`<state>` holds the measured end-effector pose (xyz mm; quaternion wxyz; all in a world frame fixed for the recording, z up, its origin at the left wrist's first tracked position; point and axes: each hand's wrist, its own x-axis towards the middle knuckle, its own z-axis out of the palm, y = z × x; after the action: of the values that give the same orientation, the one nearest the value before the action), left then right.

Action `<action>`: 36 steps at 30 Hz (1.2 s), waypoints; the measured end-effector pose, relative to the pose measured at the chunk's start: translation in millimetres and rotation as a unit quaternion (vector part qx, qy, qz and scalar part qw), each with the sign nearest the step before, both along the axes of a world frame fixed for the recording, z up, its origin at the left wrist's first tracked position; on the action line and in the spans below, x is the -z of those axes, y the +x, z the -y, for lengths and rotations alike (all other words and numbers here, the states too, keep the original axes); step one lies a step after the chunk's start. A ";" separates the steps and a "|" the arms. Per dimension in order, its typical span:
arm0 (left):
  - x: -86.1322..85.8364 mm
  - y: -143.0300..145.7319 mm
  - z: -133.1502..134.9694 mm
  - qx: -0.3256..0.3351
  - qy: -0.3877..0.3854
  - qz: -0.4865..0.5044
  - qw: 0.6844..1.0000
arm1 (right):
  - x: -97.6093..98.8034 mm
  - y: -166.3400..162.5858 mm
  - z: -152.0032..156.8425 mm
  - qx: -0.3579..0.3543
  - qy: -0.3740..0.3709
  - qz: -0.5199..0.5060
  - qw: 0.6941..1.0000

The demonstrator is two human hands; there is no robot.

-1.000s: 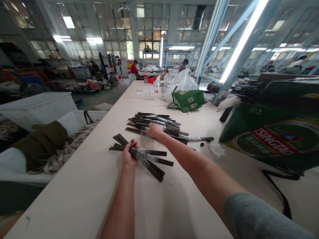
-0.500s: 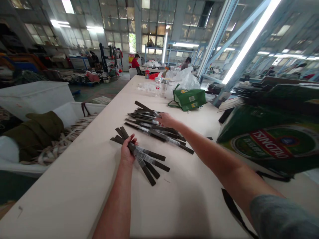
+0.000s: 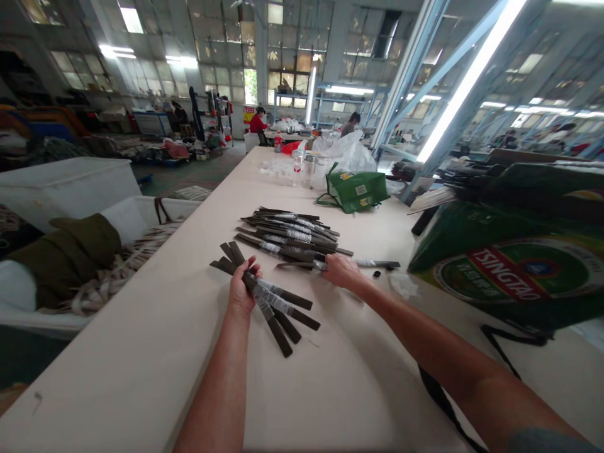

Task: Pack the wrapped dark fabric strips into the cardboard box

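My left hand [image 3: 243, 286] is closed around several dark flat strip bundles [image 3: 285, 306], fanned out and crossing, each wrapped round the middle in clear film. More such bundles lie in a pile [image 3: 292, 229] on the pale table, just beyond that hand. At the near right of the pile, my right hand [image 3: 342, 270] has its fingers closed on one dark strip bundle [image 3: 302, 265], whose left end sticks out; its fingertips are partly hidden. Another wrapped bundle [image 3: 384, 264] lies to the right, behind this hand.
A green bag [image 3: 356, 190], clear plastic bags [image 3: 352, 151] and bottles [image 3: 297, 170] stand farther along the table [image 3: 292, 402]. A big green Tsingtao bag [image 3: 519, 264] is at the right. White bins [image 3: 127, 204] stand off the left edge. Two people sit in the background.
My right hand has moved from the back of the pile toward me and to the right, with a bundle in its fingers. My left hand stays nearly still with its fan.
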<state>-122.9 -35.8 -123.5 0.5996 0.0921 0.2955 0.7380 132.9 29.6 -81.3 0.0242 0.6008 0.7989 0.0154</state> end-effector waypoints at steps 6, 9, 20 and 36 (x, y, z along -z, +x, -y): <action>1.6 -0.8 0.7 0.006 0.006 0.016 1.000 | -41.1 37.7 10.4 0.064 0.023 0.029 0.997; 1.1 -0.4 -0.3 0.007 0.004 0.023 1.000 | -64.1 44.1 9.7 0.090 0.031 0.022 0.995; -1.0 -4.4 -0.9 -0.011 0.012 0.031 0.999 | -21.2 -128.4 -32.2 -0.092 -0.007 -0.102 0.990; -1.1 -10.9 -0.2 -0.025 0.044 0.080 0.995 | 0.7 -143.4 -40.8 -0.083 0.016 -0.065 0.994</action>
<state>-133.8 -35.5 -122.4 0.5978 0.0514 0.2158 0.7704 -10.5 70.4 -82.0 -0.0386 0.5325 0.8455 -0.0092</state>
